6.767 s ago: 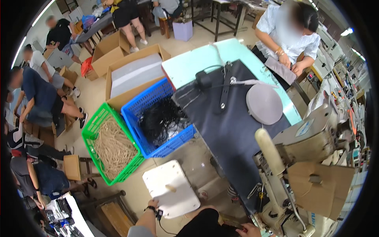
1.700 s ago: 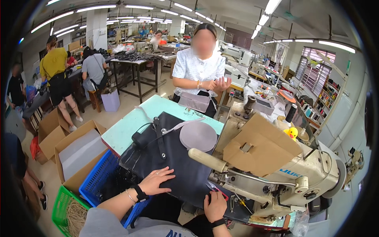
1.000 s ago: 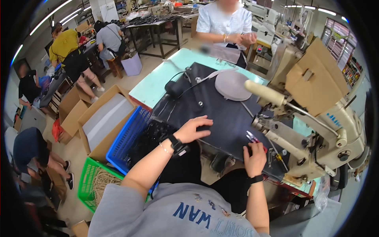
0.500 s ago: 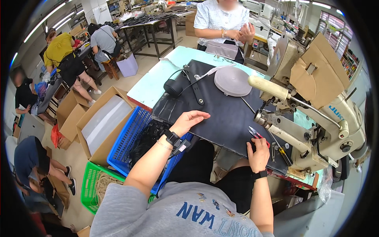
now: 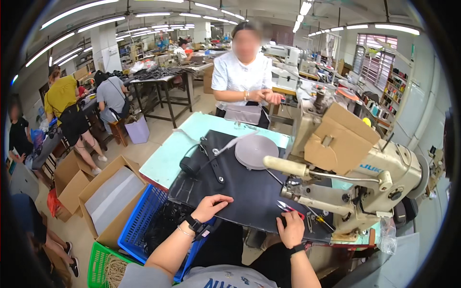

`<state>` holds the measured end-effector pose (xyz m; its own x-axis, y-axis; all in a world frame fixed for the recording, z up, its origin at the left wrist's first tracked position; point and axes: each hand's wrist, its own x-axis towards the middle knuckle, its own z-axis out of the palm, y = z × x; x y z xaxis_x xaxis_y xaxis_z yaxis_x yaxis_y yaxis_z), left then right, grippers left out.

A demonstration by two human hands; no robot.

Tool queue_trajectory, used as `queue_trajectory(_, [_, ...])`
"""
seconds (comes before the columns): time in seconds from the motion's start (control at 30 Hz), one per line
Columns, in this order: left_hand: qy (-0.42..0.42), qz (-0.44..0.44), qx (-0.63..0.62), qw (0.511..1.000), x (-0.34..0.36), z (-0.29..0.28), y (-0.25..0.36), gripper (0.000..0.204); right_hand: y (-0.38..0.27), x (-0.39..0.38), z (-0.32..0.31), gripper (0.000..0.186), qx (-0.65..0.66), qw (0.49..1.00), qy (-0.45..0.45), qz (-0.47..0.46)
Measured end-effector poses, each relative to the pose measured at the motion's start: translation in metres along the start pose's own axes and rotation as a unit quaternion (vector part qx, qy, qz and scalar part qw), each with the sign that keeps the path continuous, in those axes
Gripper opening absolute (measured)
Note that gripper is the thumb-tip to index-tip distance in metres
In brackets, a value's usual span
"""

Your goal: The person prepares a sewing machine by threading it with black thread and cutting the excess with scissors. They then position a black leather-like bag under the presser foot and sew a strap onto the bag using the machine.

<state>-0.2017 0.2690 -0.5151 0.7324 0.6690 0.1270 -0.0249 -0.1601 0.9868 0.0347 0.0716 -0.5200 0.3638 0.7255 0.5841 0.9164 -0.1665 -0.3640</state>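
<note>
My left hand [image 5: 212, 206] is at the front edge of a black mat [image 5: 242, 206], its fingers stretched out to the right, holding nothing. Further right, my right hand [image 5: 291, 229] rests on the mat's front edge with fingers apart and nothing in them. Just beyond its fingertips lie thread snips [image 5: 291, 209] with red handles. A screwdriver [image 5: 323, 220] with a yellow and black handle is beside them. A roll of grey webbing [image 5: 256, 150] lies flat toward the back of the mat, and a black strap [image 5: 215, 166] with metal fittings lies left of it.
A sewing machine [image 5: 379, 182] with a cardboard piece [image 5: 338, 139] stands at the right. A round black object [image 5: 189, 165] lies at the mat's left. Blue [image 5: 137, 225] and green baskets [image 5: 98, 264] and a carton [image 5: 89, 194] flank my left side. A person [image 5: 242, 74] stands across the table.
My view has tilted upward, so more of the room shows and the table sits lower in the picture. Both hands keep nearly the same places on the mat.
</note>
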Motion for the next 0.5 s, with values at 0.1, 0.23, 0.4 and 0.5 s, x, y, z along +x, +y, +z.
queue_trajectory(0.1, [0.005, 0.037, 0.091, 0.995, -0.002, 0.006, 0.000, 0.020, -0.004, 0.002, 0.000, 0.019, 0.000, 1.000, -0.012, 0.013])
queue_trajectory(0.23, [0.015, 0.039, 0.106, 0.993, 0.000, 0.010, 0.008, 0.018, -0.001, 0.000, -0.002, 0.019, -0.012, 1.000, -0.005, 0.009])
queue_trajectory(0.4, [0.025, 0.064, 0.137, 0.988, 0.000, 0.012, 0.006, 0.017, -0.003, 0.000, -0.002, 0.019, -0.011, 1.000, -0.006, 0.021])
queue_trajectory(0.5, [0.028, 0.081, 0.198, 0.976, -0.002, 0.013, 0.006, 0.017, -0.005, 0.001, -0.001, 0.019, -0.007, 1.000, -0.005, 0.025])
